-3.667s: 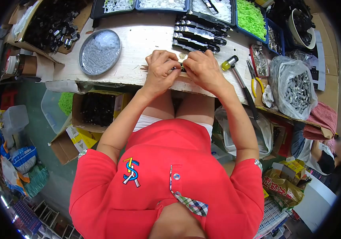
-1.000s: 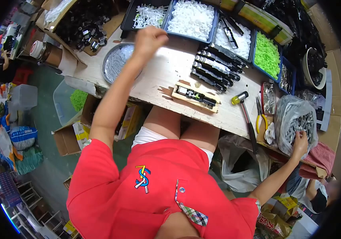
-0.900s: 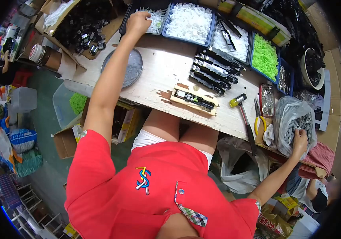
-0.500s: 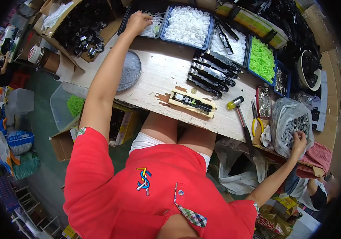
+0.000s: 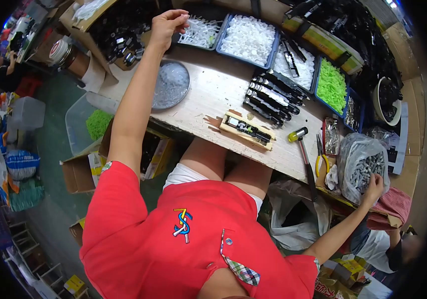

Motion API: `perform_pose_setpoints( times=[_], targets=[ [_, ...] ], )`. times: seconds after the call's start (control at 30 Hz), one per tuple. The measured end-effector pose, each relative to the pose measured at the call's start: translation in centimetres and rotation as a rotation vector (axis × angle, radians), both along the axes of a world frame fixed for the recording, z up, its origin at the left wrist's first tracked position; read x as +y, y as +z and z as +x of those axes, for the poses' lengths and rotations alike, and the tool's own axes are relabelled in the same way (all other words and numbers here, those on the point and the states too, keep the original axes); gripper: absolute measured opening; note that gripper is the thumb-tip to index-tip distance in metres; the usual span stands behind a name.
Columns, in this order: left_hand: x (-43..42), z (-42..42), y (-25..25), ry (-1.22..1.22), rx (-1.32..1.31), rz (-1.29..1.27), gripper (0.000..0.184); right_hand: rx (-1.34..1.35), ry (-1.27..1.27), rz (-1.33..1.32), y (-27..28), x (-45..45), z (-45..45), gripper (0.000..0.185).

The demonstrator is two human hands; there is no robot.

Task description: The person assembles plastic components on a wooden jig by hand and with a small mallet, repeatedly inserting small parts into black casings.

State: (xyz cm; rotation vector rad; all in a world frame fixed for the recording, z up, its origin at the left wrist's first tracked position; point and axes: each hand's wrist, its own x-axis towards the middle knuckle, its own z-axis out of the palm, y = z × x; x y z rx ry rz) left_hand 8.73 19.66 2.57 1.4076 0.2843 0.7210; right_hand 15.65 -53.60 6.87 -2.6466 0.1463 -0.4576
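Observation:
My left hand (image 5: 167, 29) is raised at the back left, fingers pinched together, beside a tray of white stick-like plastic parts (image 5: 201, 34). Whatever lies between those fingertips is too small to name. At the right, my right hand (image 5: 373, 189) is at a clear plastic bag (image 5: 349, 162) of small grey parts (image 5: 368, 172). Its fingertips are closed among the parts, and what they grip is hidden. In front of me a wooden holder (image 5: 227, 129) lies on the table, with a black mechanism (image 5: 248, 130) set in it.
Several black assemblies (image 5: 273, 97) lie stacked behind the holder. A hammer (image 5: 304, 154) and yellow-handled pliers (image 5: 322, 160) lie to its right. Trays of white caps (image 5: 248, 40) and green parts (image 5: 331, 87) line the back. A round dish (image 5: 186, 89) stands at left.
My left hand has come up out of the tray of white stick parts and moved slightly left of it. My right hand stays at the bag. The view has shifted a little.

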Motion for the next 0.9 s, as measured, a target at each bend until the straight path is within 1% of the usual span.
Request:
perform_pose_setpoints(
  times=[0.03, 0.07, 0.1, 0.13, 0.2, 0.23, 0.3, 0.33, 0.37, 0.4, 0.43, 0.47, 0.53, 0.63, 0.7, 0.77, 0.8, 0.87, 0.9],
  targets=[
    [-0.8, -1.8, 0.4, -0.019, -0.002, 0.018, 0.010, -0.083, 0.065, 0.166, -1.0, -1.8, 0.5, 0.021],
    [-1.4, -3.8, 0.4, -0.016, 0.055, 0.082, 0.012, -0.160, 0.130, 0.334, -2.0, -3.4, 1.1, 0.020],
    [-2.0, -5.7, 0.3, -0.016, 0.111, 0.148, 0.013, -0.147, 0.114, 0.317, -1.1, -2.0, 0.2, 0.022],
    [-2.1, -7.7, 0.0, -0.029, 0.179, 0.217, 0.013, -0.177, 0.132, 0.369, -1.2, -1.4, -0.1, 0.022],
    [-2.7, -10.8, -1.5, 0.087, 0.254, 0.388, 0.012, -0.196, 0.142, 0.452, -0.7, 0.9, -1.0, 0.025],
    [-3.2, -12.1, -2.1, 0.138, 0.328, 0.422, 0.008, -0.191, 0.148, 0.453, -0.3, 2.7, -1.5, 0.025],
    [-2.8, -13.6, -4.6, 0.185, 0.298, 0.549, 0.007, -0.251, 0.251, 0.391, 0.1, 6.2, -2.4, 0.025],
    [-3.2, -14.0, -4.5, 0.194, 0.343, 0.586, 0.008, -0.288, 0.299, 0.358, 0.0, 7.7, -2.4, 0.023],
    [-3.3, -14.0, -4.5, 0.195, 0.341, 0.585, 0.008, -0.268, 0.282, 0.315, 0.1, 9.7, -3.0, 0.022],
    [-3.3, -14.0, -4.4, 0.227, 0.340, 0.704, 0.008, -0.249, 0.263, 0.271, 0.4, 11.4, -3.4, 0.022],
    [-3.4, -13.8, -4.5, 0.260, 0.338, 0.822, 0.009, -0.235, 0.314, 0.256, 0.1, 12.3, -3.5, 0.020],
    [-3.4, -13.6, -4.7, 0.259, 0.335, 0.821, 0.009, -0.240, 0.350, 0.193, 0.2, 13.6, -3.8, 0.020],
    [-3.4, -12.9, -5.5, 0.235, 0.318, 1.014, 0.009, -0.245, 0.403, 0.105, 0.3, 15.7, -4.5, 0.019],
    [-3.5, -12.8, -5.7, 0.236, 0.340, 1.060, 0.008, -0.240, 0.448, 0.041, 0.0, 17.2, -5.2, 0.019],
    [-3.5, -13.0, -5.6, 0.256, 0.338, 1.032, 0.008, -0.247, 0.489, 0.038, -0.2, 18.1, -5.6, 0.019],
    [-3.6, -13.2, -5.7, 0.280, 0.339, 1.002, 0.007, -0.147, 0.486, 0.221, -1.1, 19.3, -6.2, 0.018],
    [-3.7, -13.2, -6.0, 0.250, 0.358, 1.020, 0.006, -0.077, 0.529, 0.404, -1.3, 20.5, -6.7, 0.017],
    [-3.7, -13.3, -6.0, 0.222, 0.376, 1.040, 0.004, -0.044, 0.619, 0.372, -1.3, 22.5, -7.3, 0.016],
    [-3.8, -13.6, -5.7, 0.244, 0.353, 1.023, 0.008, -0.049, 0.645, 0.353, -1.2, 23.8, -7.6, 0.018]
  ],
)
